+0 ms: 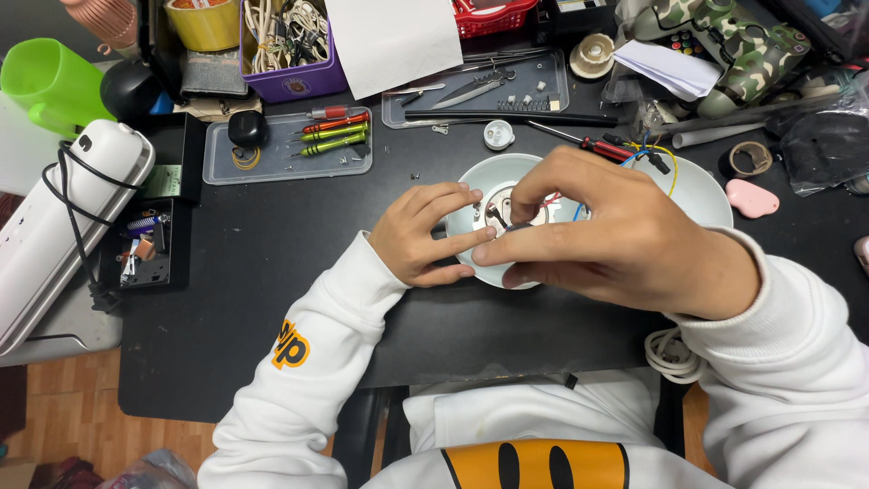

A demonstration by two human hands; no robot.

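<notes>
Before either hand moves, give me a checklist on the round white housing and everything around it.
1. Left hand steadies the white round housing: ok, fingers on its rim.
2. Right hand pinches a small part over the housing's middle: ok, though the part is too small to tell.
3. Coloured wires free of tangles: cannot tell, partly hidden.
4. Red-handled screwdriver close by: ok, just behind the housing.
5. Tray of green and red screwdrivers near: ok.
6. Black table under the housing: ok.

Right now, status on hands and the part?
Left hand steadying round white housing. Right hand pinching small dark part over it. Coloured wires trail behind.
</notes>
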